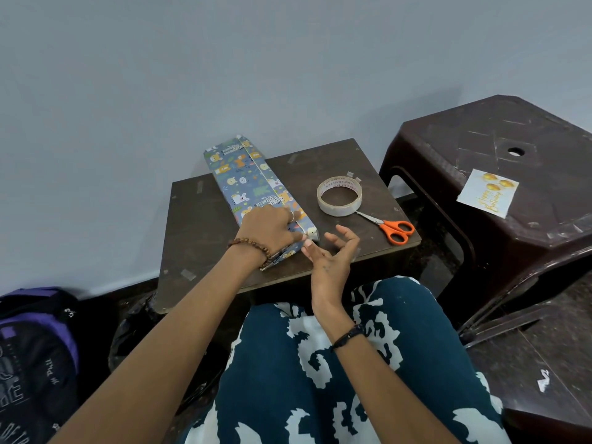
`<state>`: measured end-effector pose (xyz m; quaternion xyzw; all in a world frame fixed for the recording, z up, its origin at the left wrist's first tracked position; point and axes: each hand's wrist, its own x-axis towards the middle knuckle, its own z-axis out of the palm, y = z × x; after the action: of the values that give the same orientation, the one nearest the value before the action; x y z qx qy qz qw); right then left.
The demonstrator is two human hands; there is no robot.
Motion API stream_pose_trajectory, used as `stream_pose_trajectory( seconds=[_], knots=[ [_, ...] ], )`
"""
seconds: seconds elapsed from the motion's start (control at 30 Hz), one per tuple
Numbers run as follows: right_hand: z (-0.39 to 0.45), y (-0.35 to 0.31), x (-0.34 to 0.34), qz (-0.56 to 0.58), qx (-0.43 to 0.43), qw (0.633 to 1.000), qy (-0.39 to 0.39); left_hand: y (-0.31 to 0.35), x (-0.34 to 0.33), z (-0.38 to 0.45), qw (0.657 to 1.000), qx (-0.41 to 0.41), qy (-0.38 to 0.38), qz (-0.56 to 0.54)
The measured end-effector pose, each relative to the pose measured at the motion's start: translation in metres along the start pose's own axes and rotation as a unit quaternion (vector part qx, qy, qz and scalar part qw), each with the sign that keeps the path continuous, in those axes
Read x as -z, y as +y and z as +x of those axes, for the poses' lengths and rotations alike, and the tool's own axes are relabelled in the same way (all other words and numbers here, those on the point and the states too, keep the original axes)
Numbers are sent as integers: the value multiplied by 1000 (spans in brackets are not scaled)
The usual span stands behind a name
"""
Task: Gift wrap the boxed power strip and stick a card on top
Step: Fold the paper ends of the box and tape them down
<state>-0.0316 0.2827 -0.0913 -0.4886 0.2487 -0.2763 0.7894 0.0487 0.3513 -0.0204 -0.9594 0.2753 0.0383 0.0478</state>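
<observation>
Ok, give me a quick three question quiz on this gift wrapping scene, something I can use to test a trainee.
1. True or false: the birthday card is already stuck on the wrapped box.
2. Which item lies right beside the tape roll on the small table? A) scissors B) a pen C) a ribbon
3. Which hand presses on the near end of the wrapped box?

Key:
1. False. The card lies on the brown stool, apart from the box.
2. A. The orange-handled scissors, their blade tips at the roll.
3. The left hand; the right hand is open beside the box end, holding nothing.
</observation>
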Motion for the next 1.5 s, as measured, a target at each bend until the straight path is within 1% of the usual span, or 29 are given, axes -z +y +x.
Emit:
stream_pose_trajectory(
  seconds=[0.37, 0.87, 1.07, 1.17, 1.37, 1.5],
  knots=[
    [-2, 0, 1, 2, 0, 1000, 7, 1, 2, 1, 1000, -7, 0, 18],
    [1, 4, -2, -33, 19, 999, 9, -1, -2, 4, 1000, -11, -1, 18],
    [2, 4, -4, -24, 17, 1000, 10, 1, 0, 3, 999, -21, -1, 40],
    [2, 3, -4, -18, 17, 1000, 15, 1, 3, 1, 998, -27, -10, 50],
    [-1, 2, -3, -10, 10, 1000, 21, 0, 9, 1, 998, -36, -36, 35],
    [-1, 2, -3, -14, 8, 1000, 26, 3, 9, -2, 999, -30, -19, 31]
  ],
)
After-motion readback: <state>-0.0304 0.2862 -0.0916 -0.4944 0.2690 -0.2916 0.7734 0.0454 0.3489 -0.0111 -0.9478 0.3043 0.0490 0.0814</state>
